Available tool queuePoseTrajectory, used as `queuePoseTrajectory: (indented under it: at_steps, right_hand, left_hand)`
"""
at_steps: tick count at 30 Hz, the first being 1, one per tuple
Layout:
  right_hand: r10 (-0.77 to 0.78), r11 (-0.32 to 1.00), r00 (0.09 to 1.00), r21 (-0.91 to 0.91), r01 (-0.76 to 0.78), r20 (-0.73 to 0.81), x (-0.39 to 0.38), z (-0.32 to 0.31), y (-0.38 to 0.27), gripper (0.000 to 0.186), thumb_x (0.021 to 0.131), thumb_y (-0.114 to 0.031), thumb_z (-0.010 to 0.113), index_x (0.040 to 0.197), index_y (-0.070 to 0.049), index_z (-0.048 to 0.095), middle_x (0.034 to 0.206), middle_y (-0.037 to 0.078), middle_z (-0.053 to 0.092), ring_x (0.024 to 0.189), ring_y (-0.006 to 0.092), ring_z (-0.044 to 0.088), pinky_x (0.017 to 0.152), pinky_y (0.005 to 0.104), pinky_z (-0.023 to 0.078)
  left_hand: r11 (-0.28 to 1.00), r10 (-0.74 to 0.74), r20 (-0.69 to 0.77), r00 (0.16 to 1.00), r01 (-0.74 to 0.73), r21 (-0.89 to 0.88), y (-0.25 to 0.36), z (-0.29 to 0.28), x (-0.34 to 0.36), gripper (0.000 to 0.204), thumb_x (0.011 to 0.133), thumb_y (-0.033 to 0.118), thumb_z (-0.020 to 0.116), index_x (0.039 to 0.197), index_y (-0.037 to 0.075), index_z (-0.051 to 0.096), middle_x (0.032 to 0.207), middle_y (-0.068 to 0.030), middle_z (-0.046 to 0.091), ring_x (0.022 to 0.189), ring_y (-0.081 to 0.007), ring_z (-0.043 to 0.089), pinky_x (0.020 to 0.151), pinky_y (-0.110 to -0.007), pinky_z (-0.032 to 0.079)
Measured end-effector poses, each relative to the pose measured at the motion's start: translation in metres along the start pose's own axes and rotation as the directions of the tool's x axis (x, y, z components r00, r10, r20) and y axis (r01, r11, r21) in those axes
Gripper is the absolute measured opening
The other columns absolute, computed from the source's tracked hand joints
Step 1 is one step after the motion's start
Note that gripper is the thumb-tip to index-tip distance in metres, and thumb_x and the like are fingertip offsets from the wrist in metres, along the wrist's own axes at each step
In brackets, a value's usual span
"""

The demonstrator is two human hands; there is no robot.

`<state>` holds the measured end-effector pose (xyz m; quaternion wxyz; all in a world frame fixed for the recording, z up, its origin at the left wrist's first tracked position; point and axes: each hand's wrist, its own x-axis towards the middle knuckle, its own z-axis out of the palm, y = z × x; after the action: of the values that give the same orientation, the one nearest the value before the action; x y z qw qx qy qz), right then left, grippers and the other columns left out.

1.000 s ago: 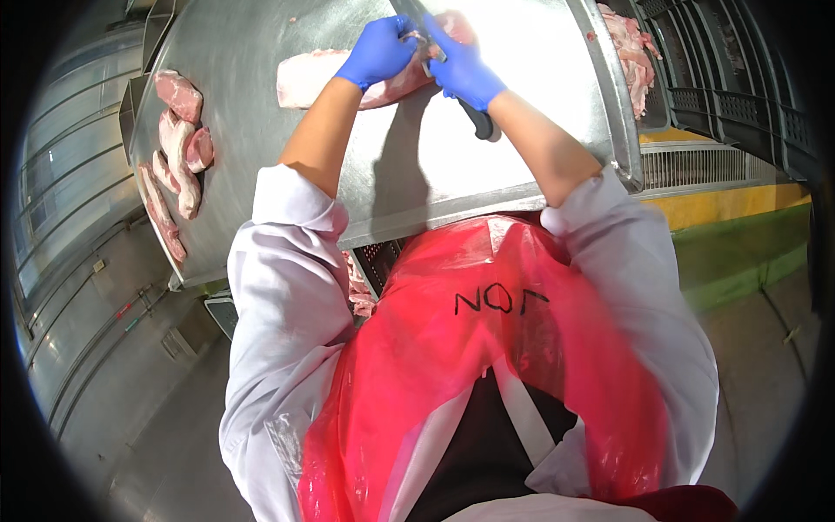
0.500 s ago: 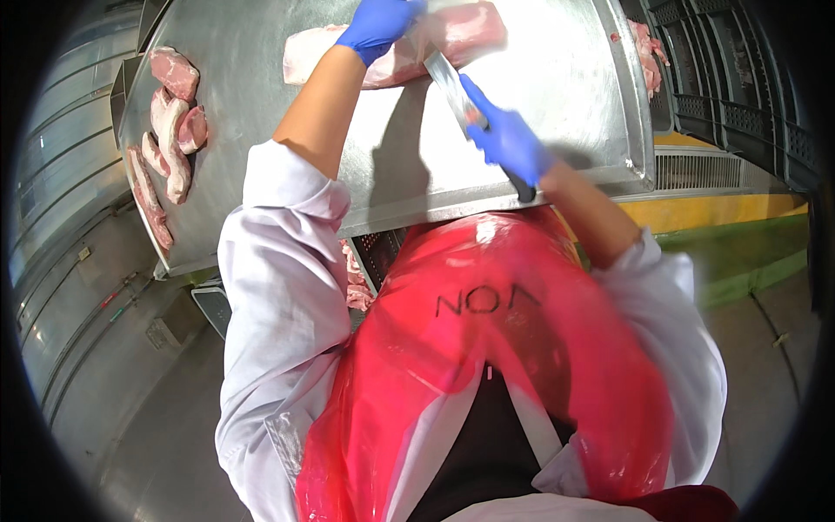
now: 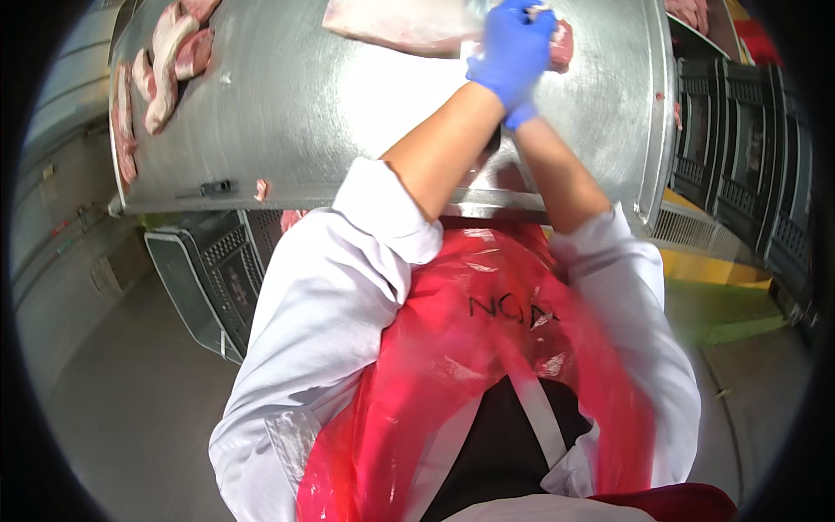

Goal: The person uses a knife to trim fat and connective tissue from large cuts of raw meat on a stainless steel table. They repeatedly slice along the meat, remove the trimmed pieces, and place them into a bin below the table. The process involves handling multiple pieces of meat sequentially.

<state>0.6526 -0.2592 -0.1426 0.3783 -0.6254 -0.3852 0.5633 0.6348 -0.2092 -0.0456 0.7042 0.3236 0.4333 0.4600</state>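
My left hand (image 3: 509, 52), in a blue glove, is closed on meat at the right end of a long pale pork loin (image 3: 396, 22), with a redder piece (image 3: 561, 45) showing beside its fingers. My right hand (image 3: 522, 113), also gloved, is mostly hidden beneath the left one. A black knife handle (image 3: 492, 139) shows at the right hand; the blade is hidden. The steel table (image 3: 261, 104) holds several cut pieces of meat (image 3: 165, 104) along its left side and a small scrap (image 3: 261, 190) near the front edge.
Dark stacked crates (image 3: 713, 139) stand right of the table, below a container of meat (image 3: 687, 13) at the upper right. A grey crate (image 3: 196, 287) sits under the table's front left, near more meat (image 3: 291, 217). Yellow-edged grating (image 3: 696, 228) lies low on the right.
My left hand has moved right and now covers the right hand, which has come back up to the loin with the knife. The view has shifted, so the table sits higher in it.
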Motion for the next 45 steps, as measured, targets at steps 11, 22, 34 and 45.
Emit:
queuePoseTrajectory:
  at_steps: [11, 22, 34, 45]
  right_hand:
    - [-0.081, 0.984, 0.993, -0.163, 0.067, -0.084, 0.019, 0.042, -0.015, 0.031, 0.101, -0.023, 0.057, 0.128, -0.010, 0.050, 0.074, 0.001, 0.057, 0.059, 0.0110, 0.055, 0.050, 0.0291, 0.046]
    - [-0.204, 0.977, 0.979, 0.070, 0.204, 0.000, -0.001, 0.076, 0.063, 0.037, 0.096, -0.010, 0.057, 0.130, 0.000, 0.046, 0.083, 0.006, 0.061, 0.063, 0.0139, 0.059, 0.058, 0.0308, 0.052]
    - [-0.041, 0.999, 0.996, -0.014, 0.042, 0.073, 0.008, 0.117, -0.012, 0.056, 0.098, -0.020, 0.060, 0.147, -0.010, 0.037, 0.079, 0.010, 0.065, 0.061, 0.0182, 0.063, 0.056, 0.0354, 0.055]
    - [-0.060, 0.981, 0.992, -0.176, 0.078, 0.107, 0.050, 0.136, -0.021, 0.071, 0.098, -0.020, 0.054, 0.162, -0.016, 0.023, 0.073, 0.008, 0.064, 0.058, 0.0161, 0.063, 0.056, 0.0337, 0.055]
  left_hand:
    - [0.891, 0.454, -0.071, 0.888, -0.454, 0.015, -0.019, 0.007, 0.011, 0.010, 0.097, 0.006, 0.065, 0.090, 0.001, 0.060, 0.068, 0.0004, 0.058, 0.061, -0.0057, 0.052, 0.055, -0.025, 0.043]
    - [0.869, 0.463, -0.090, 0.882, -0.471, -0.152, 0.024, 0.018, 0.009, 0.009, 0.092, 0.005, 0.067, 0.088, 0.000, 0.061, 0.068, -0.0018, 0.059, 0.062, -0.0059, 0.052, 0.056, -0.027, 0.044]
    - [0.802, 0.535, -0.135, 0.834, -0.552, -0.230, 0.057, 0.020, -0.003, 0.009, 0.094, 0.005, 0.067, 0.090, -0.001, 0.062, 0.071, 0.0017, 0.058, 0.066, -0.0034, 0.052, 0.059, -0.023, 0.045]
    - [0.824, 0.497, -0.068, 0.865, -0.495, -0.275, 0.093, 0.017, -0.018, 0.007, 0.096, 0.004, 0.064, 0.092, 0.000, 0.060, 0.076, -0.0005, 0.061, 0.071, -0.0040, 0.056, 0.062, -0.023, 0.047]
